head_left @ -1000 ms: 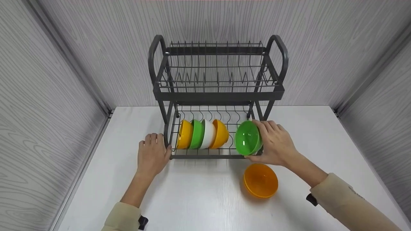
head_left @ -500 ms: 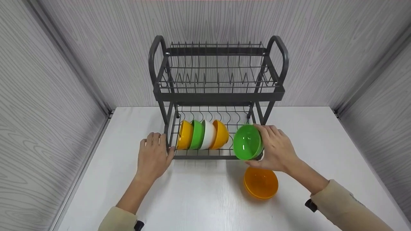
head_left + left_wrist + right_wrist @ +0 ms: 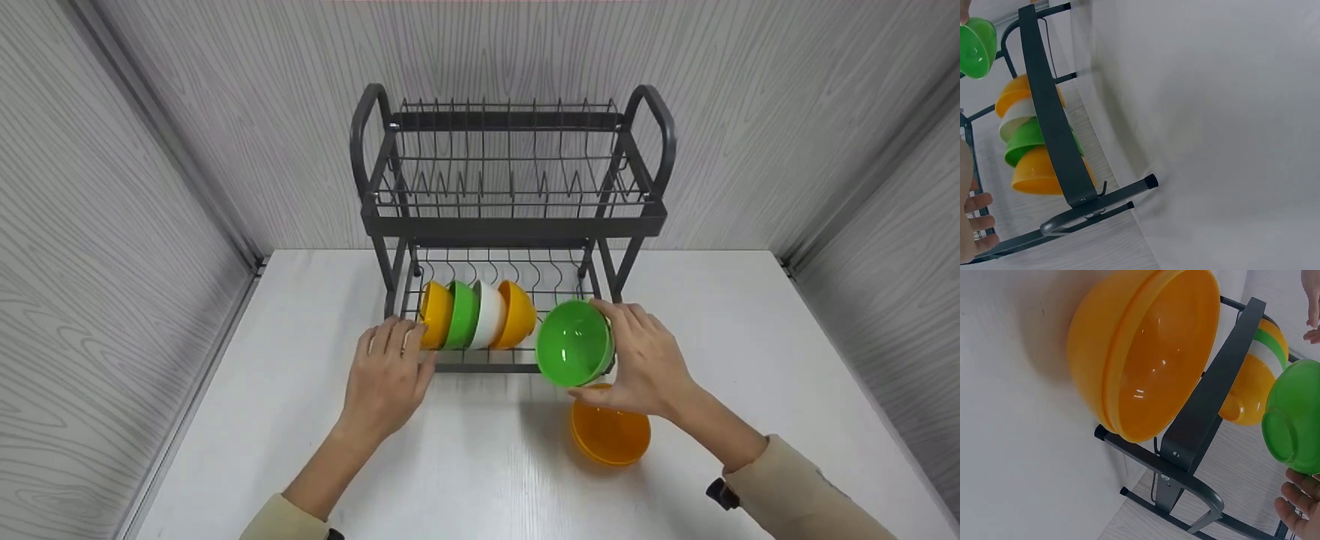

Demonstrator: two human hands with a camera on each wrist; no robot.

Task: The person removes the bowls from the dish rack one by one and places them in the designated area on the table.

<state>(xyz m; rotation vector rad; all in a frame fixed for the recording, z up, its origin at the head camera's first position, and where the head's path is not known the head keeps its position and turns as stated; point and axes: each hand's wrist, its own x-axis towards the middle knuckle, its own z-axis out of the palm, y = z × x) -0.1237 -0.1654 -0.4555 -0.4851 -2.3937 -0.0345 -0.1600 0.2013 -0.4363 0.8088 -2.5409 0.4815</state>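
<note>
Can't see the low left front corner of the rack behind the left grip, nor all of the yellow bowl by those fingertips. Can't see a bit of the far rim of the orange bowls, under the thumb of the right grip. From the left wrist, hard to see the whole row past a dark bar, with the green bowl cut off at the side and only a bit of the right grip in the top corner. From the right wrist, cut off too: the orange bowls at the top, the green bowl at the side.

Reaching in from low on each side, with pale sleeves on both arms. On the left, palm down, fingers loose and a little bent, thumb out to the side. Can't tell if touching the rack.

On the right, pinching the green bowl, with thumb on the near side and fingers on the far side. Held tipped, hollow side up and to the left, in front of the right palm, by the rack's low front bar. Can't tell if touching that bar. Just below, on the white worktop, two orange bowls, one inside the other.
</note>
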